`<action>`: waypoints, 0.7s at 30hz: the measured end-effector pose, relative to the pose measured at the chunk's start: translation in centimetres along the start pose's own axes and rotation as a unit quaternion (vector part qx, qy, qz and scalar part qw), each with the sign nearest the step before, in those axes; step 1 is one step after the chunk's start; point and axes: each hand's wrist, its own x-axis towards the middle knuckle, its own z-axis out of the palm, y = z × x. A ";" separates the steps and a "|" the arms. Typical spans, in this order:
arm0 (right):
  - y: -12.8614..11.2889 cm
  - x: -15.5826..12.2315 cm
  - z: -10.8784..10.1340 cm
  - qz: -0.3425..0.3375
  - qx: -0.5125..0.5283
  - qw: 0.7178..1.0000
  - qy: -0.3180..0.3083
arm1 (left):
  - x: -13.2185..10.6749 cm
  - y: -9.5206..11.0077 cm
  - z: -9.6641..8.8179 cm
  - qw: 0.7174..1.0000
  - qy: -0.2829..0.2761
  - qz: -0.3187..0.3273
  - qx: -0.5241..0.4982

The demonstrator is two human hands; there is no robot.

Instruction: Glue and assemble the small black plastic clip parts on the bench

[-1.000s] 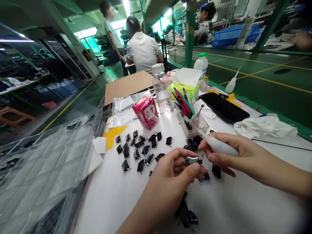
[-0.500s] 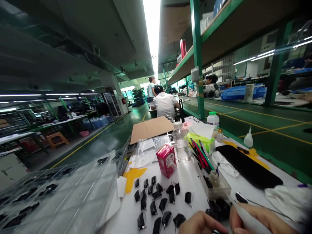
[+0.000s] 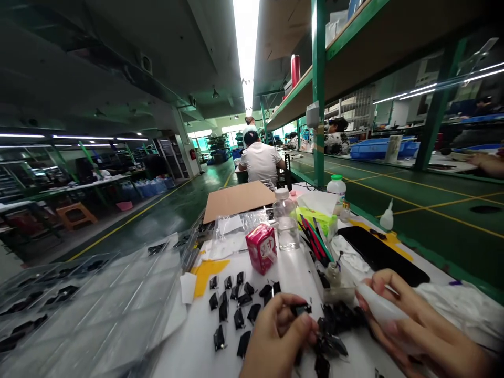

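Okay, the left hand (image 3: 275,336) is pinching a small black piece (image 3: 301,310) between its thumb and fingers, just above the tabletop (image 3: 192,352). The right hand (image 3: 417,325) is closed around a white squeeze bottle (image 3: 380,310). The two hands are near each other but not touching.

Lots more black pieces (image 3: 236,315) lie in loose rows on the tabletop, to the left of the hands. A messy pile (image 3: 331,336) of them sits right below and between the hands.

Farther up the tabletop, there is a pink box (image 3: 261,248), a clear water bottle (image 3: 285,226), and a flat piece of cardboard (image 3: 236,201). Colored pens stand in a clear box (image 3: 315,252) with a small glass jar (image 3: 334,274) at its corner. A black phone (image 3: 380,257) lies beside that box, and a white cloth (image 3: 460,299) lies by the right hand. A big clear plastic tray (image 3: 86,299) with black pieces in it sits off to the left.

Far ahead, a person in a white shirt (image 3: 260,163) sits with their back to the camera. Another person's hand (image 3: 486,164) shows at the far right, on a different table.
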 end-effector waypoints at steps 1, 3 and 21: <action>-0.3 -0.2 0.1 0.005 -0.022 1.000 0.005 | -0.1 0.4 0.0 1.000 0.013 0.003 0.000; -0.8 -0.5 0.0 0.020 -0.072 0.997 0.017 | -0.3 1.0 0.2 0.999 0.038 0.003 -0.001; -1.1 -1.0 0.9 0.033 -0.208 0.977 0.035 | -0.2 1.5 1.1 0.998 0.058 -0.001 0.024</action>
